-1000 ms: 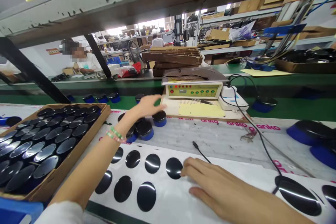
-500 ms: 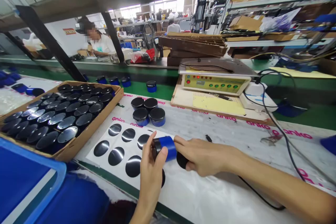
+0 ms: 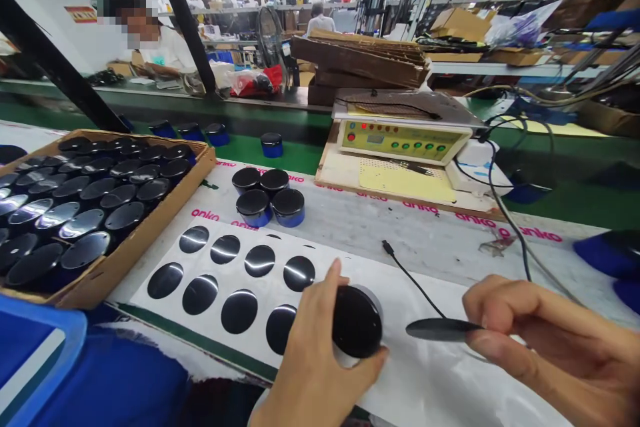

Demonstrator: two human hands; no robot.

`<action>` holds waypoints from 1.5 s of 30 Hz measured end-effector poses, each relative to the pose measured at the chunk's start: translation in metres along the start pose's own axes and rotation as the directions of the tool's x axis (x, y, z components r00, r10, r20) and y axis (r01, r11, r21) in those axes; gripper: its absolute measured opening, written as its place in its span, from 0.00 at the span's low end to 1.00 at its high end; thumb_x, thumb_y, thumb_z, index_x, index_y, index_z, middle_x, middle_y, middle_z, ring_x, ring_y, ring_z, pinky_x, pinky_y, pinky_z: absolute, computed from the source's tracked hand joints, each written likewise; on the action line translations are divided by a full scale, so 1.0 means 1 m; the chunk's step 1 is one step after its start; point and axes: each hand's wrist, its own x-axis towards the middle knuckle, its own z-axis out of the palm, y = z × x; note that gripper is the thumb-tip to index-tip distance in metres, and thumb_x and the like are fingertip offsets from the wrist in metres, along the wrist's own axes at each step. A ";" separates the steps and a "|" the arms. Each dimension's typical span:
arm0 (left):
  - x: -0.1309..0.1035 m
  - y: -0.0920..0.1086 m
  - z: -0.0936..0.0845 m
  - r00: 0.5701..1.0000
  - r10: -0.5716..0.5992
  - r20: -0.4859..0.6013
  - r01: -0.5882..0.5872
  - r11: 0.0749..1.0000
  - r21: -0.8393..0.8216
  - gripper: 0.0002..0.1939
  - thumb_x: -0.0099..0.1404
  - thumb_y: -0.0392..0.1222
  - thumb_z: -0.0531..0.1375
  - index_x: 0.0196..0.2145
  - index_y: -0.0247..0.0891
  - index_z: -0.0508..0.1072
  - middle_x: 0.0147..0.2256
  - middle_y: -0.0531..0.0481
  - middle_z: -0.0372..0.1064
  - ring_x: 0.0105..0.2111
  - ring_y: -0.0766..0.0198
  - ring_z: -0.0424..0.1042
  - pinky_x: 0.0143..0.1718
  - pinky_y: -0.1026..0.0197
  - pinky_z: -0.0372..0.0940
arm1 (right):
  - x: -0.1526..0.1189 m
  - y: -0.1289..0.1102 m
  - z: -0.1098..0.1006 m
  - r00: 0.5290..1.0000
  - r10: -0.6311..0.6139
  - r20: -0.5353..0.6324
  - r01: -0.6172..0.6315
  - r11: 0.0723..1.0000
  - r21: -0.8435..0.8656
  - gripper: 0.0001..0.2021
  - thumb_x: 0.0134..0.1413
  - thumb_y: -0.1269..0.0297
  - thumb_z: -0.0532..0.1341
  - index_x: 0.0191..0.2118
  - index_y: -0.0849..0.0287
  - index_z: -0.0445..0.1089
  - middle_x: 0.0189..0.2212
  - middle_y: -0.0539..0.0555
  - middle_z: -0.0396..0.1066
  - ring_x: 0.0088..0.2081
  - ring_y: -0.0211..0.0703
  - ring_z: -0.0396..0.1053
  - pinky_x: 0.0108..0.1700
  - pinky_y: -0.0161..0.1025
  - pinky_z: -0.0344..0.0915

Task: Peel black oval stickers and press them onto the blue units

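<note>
My left hand (image 3: pixel 325 347) is wrapped round a blue cylinder with a black top (image 3: pixel 357 321), its round black face turned up towards me. To the right, my right hand (image 3: pixel 525 340) pinches a thin black round sticker (image 3: pixel 440 329) by its edge, nearly edge-on to the camera and apart from the cylinder. Under my left hand lies a white sheet (image 3: pixel 165 310) bearing several glossy black round stickers (image 3: pixel 239 311). Beyond it, several blue cylinders with black tops (image 3: pixel 288 205) stand grouped on the table.
A cardboard tray (image 3: pixel 207 160) full of black-topped cylinders is at the left, near a blue bin (image 3: pixel 65 320). A control box (image 3: pixel 400 140) with green buttons stands behind. A black cable (image 3: pixel 410 273) lies by my right hand. A co-worker (image 3: pixel 165 47) sits across the bench.
My hands have moved apart, the right one going right with the black sticker. The cylinder has turned from lying sideways to showing its black top. The camera view has shifted.
</note>
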 end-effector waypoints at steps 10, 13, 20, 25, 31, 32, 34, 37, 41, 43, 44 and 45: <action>-0.001 -0.010 0.009 0.962 0.003 0.274 0.014 0.998 -0.059 0.53 0.50 0.38 0.70 0.60 0.68 0.40 0.55 0.61 0.63 0.56 0.59 0.63 0.57 0.50 0.59 | -0.025 0.024 0.039 0.927 0.317 0.201 -0.373 0.834 0.406 0.16 0.55 0.48 0.59 0.27 0.55 0.67 0.33 0.50 0.59 0.35 0.40 0.60 0.35 0.32 0.62; -0.001 -0.011 0.009 0.959 0.055 0.278 -0.045 0.998 -0.041 0.52 0.51 0.38 0.70 0.60 0.68 0.41 0.56 0.61 0.62 0.56 0.60 0.63 0.57 0.52 0.60 | -0.026 0.021 0.038 0.932 0.314 0.180 -0.362 0.830 0.424 0.14 0.50 0.51 0.65 0.25 0.55 0.67 0.35 0.50 0.59 0.35 0.39 0.60 0.33 0.30 0.61; 0.000 -0.010 0.007 0.959 0.066 0.277 -0.060 0.998 -0.032 0.52 0.50 0.42 0.71 0.60 0.68 0.41 0.56 0.61 0.62 0.56 0.61 0.62 0.58 0.52 0.60 | -0.026 0.022 0.061 0.903 0.352 0.247 -0.430 0.755 0.495 0.14 0.56 0.54 0.61 0.26 0.56 0.64 0.34 0.49 0.58 0.36 0.38 0.59 0.37 0.31 0.60; -0.001 -0.010 0.007 0.959 0.067 0.276 -0.059 0.998 -0.036 0.51 0.51 0.42 0.71 0.60 0.68 0.43 0.56 0.62 0.61 0.57 0.62 0.62 0.58 0.53 0.60 | -0.030 0.028 0.067 0.903 0.355 0.244 -0.430 0.763 0.482 0.12 0.56 0.56 0.61 0.26 0.56 0.65 0.35 0.49 0.59 0.37 0.38 0.60 0.39 0.32 0.60; 0.000 -0.008 0.006 0.961 0.066 0.267 -0.061 0.998 -0.026 0.49 0.51 0.42 0.70 0.60 0.65 0.44 0.56 0.60 0.61 0.56 0.62 0.62 0.57 0.55 0.61 | -0.029 0.025 0.066 0.927 0.333 0.173 -0.374 0.839 0.396 0.13 0.55 0.55 0.62 0.25 0.56 0.66 0.34 0.50 0.61 0.37 0.39 0.61 0.37 0.31 0.62; 0.001 -0.008 0.006 0.961 0.067 0.269 -0.062 0.998 -0.028 0.49 0.51 0.42 0.70 0.60 0.65 0.44 0.56 0.60 0.61 0.56 0.62 0.62 0.57 0.55 0.61 | -0.028 0.025 0.066 0.934 0.322 0.153 -0.356 0.859 0.368 0.13 0.55 0.55 0.62 0.25 0.56 0.66 0.33 0.50 0.61 0.37 0.38 0.62 0.36 0.30 0.62; 0.001 -0.008 0.006 0.960 0.067 0.271 -0.062 0.998 -0.030 0.50 0.51 0.41 0.70 0.60 0.67 0.44 0.56 0.62 0.61 0.56 0.63 0.62 0.57 0.56 0.61 | -0.027 0.023 0.066 0.951 0.289 0.113 -0.310 0.895 0.322 0.13 0.55 0.56 0.62 0.24 0.56 0.66 0.32 0.50 0.62 0.36 0.38 0.63 0.35 0.29 0.62; 0.001 -0.009 0.007 0.961 0.069 0.268 -0.064 0.998 -0.026 0.50 0.51 0.40 0.70 0.60 0.67 0.44 0.56 0.62 0.61 0.57 0.63 0.62 0.58 0.56 0.61 | -0.025 0.021 0.067 0.969 0.233 0.076 -0.246 0.923 0.298 0.12 0.55 0.57 0.62 0.24 0.55 0.66 0.30 0.49 0.63 0.34 0.37 0.64 0.35 0.29 0.63; 0.000 -0.009 0.007 0.961 0.080 0.263 -0.077 0.997 -0.023 0.50 0.51 0.40 0.70 0.60 0.66 0.43 0.55 0.61 0.62 0.56 0.63 0.62 0.57 0.57 0.61 | -0.025 0.021 0.069 0.982 0.186 0.044 -0.191 0.935 0.300 0.11 0.55 0.60 0.62 0.24 0.56 0.66 0.30 0.50 0.64 0.34 0.37 0.65 0.35 0.29 0.65; 0.000 -0.010 0.007 0.962 0.081 0.260 -0.079 0.997 -0.020 0.51 0.51 0.40 0.70 0.60 0.66 0.43 0.55 0.62 0.62 0.56 0.64 0.62 0.57 0.58 0.61 | -0.025 0.023 0.070 0.982 0.182 0.042 -0.186 0.939 0.288 0.10 0.56 0.61 0.62 0.25 0.56 0.66 0.31 0.50 0.64 0.35 0.37 0.66 0.36 0.30 0.65; 0.000 -0.010 0.007 0.962 0.080 0.260 -0.078 0.997 -0.018 0.51 0.51 0.40 0.70 0.60 0.67 0.43 0.56 0.62 0.62 0.56 0.64 0.62 0.58 0.58 0.61 | -0.026 0.024 0.070 0.983 0.180 0.044 -0.185 0.942 0.280 0.10 0.56 0.61 0.62 0.26 0.56 0.66 0.31 0.50 0.64 0.35 0.38 0.66 0.37 0.31 0.66; 0.001 -0.010 0.007 0.962 0.076 0.261 -0.075 0.997 -0.015 0.51 0.51 0.40 0.70 0.60 0.67 0.42 0.56 0.62 0.62 0.56 0.64 0.62 0.58 0.58 0.60 | -0.026 0.024 0.070 0.983 0.179 0.047 -0.185 0.945 0.271 0.10 0.56 0.61 0.62 0.26 0.56 0.66 0.31 0.51 0.64 0.36 0.38 0.66 0.37 0.32 0.66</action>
